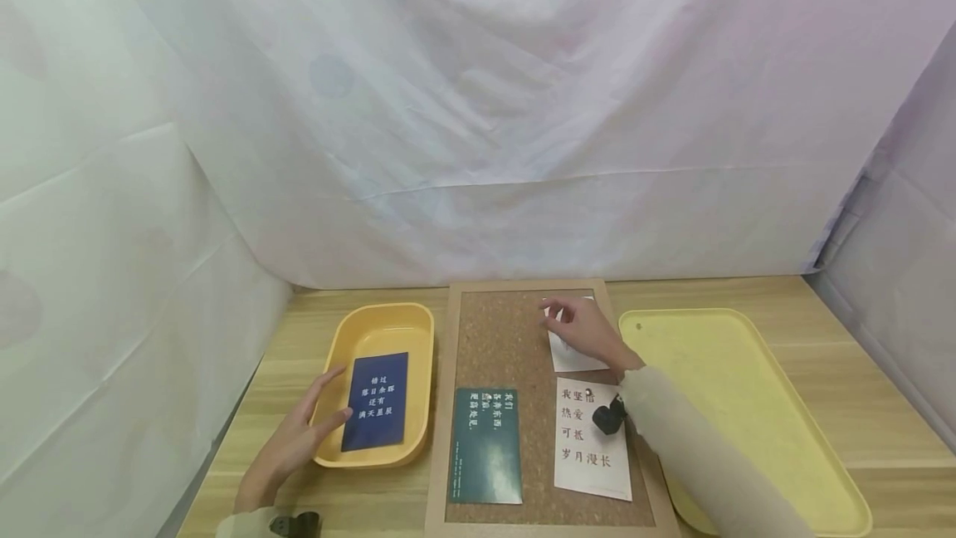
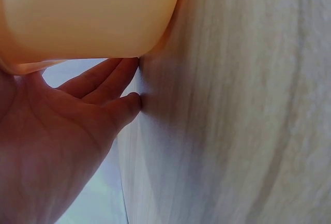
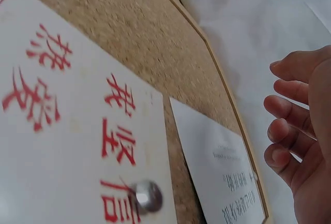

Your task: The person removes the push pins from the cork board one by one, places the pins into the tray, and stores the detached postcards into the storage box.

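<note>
My right hand (image 1: 578, 326) is raised over a white card (image 1: 578, 359) at the top right of the corkboard (image 1: 500, 339). Its fingers are loosely curled, and nothing shows between them in the right wrist view. Below lies a white card with red characters (image 1: 593, 471), with a silver pushpin (image 3: 148, 196) near its top. A dark green card (image 1: 485, 455) lies on the board's lower left. My left hand (image 1: 295, 438) rests at the yellow bin (image 1: 421, 355), thumb over the rim near a dark blue card (image 1: 377, 401); other fingers (image 2: 111, 79) extend under the rim outside.
A pale yellow tray (image 1: 747, 405) stands right of the board, with a small pushpin-like piece (image 1: 638, 326) in its far left corner. The wooden table (image 1: 844, 355) ends at a white cloth backdrop (image 1: 478, 106) behind and at the sides.
</note>
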Tool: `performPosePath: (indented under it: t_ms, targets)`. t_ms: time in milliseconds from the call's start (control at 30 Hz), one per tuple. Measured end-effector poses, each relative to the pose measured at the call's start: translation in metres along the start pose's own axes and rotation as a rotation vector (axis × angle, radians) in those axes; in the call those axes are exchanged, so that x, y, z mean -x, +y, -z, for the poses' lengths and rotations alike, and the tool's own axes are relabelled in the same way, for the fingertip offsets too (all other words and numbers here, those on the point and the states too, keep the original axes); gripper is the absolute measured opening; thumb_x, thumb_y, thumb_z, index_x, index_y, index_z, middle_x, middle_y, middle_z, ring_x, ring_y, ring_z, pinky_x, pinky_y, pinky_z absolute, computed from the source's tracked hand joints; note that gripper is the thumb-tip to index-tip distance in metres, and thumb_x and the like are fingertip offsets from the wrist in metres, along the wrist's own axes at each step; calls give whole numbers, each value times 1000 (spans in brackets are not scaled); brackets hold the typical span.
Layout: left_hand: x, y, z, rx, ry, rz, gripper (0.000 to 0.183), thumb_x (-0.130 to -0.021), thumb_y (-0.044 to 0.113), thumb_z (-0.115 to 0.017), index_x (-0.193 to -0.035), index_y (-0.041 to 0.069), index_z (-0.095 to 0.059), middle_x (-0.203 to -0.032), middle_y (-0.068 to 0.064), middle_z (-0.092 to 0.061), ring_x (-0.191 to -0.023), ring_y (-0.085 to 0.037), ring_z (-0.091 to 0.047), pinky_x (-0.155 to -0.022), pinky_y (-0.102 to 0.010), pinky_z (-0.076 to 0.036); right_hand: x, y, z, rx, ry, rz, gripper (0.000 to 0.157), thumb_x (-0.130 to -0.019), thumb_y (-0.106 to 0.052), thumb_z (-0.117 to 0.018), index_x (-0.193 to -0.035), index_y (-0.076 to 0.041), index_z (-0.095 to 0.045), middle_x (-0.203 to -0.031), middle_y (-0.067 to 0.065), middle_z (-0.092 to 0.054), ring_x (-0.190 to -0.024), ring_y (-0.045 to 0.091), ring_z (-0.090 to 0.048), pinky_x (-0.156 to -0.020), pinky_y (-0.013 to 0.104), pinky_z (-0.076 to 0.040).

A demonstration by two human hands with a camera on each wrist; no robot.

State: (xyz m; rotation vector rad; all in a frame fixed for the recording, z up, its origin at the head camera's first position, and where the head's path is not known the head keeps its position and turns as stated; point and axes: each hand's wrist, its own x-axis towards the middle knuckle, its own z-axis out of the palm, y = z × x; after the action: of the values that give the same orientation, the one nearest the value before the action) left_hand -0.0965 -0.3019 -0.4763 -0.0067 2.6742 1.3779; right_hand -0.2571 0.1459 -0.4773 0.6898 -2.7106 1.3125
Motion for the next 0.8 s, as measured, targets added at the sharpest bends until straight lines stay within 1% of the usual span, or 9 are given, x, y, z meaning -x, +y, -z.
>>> performPosePath:
  t_ms: [100,267,467,600,800]
  targets:
    - [0,0,0,-4,-3,13,66,-98,31,-61,-155,25,-28,-164,-16,-19,-147,-50,-11,-108,-77,-15,0,5,5,-2,3,-15,27,-91,-15,-71,-117,-6,-70,-84,0,-66,-66,14,-54,-48,23,-42]
    - [0,0,1,-11,-4,32,66,-98,32,-61,-155,26,-27,-164,-16,-17,-148,-50,-11,-108,-77,-15,1,13,10,27,9,-52,26,-93,-19,-70,-117,-8,-70,-87,0,-65,-72,15,-54,-55,25,-44]
    - [0,-1,0,-16,6,18,66,-98,32,-61,-155,25,-28,-164,-17,-19,-147,-51,-12,-108,-77,-15,1,28,12,41,28,-86,29,-94,-20,-69,-119,-7,-68,-91,3,-66,-78,17,-56,-65,29,-46]
    - [-1,-2,0,-13,0,16,67,-98,33,-61,-155,25,-28,-164,-16,-18,-147,-52,-12,-107,-78,-15,2,38,12,43,45,-132,28,-94,-19,-68,-119,-7,-69,-93,5,-66,-82,19,-57,-70,30,-46]
    - [-1,-3,0,1,0,8,67,-97,34,-62,-155,25,-28,-164,-16,-18,-147,-51,-11,-107,-78,-14,3,43,13,22,65,-159,28,-94,-15,-67,-120,-5,-68,-95,9,-67,-85,22,-59,-74,33,-47]
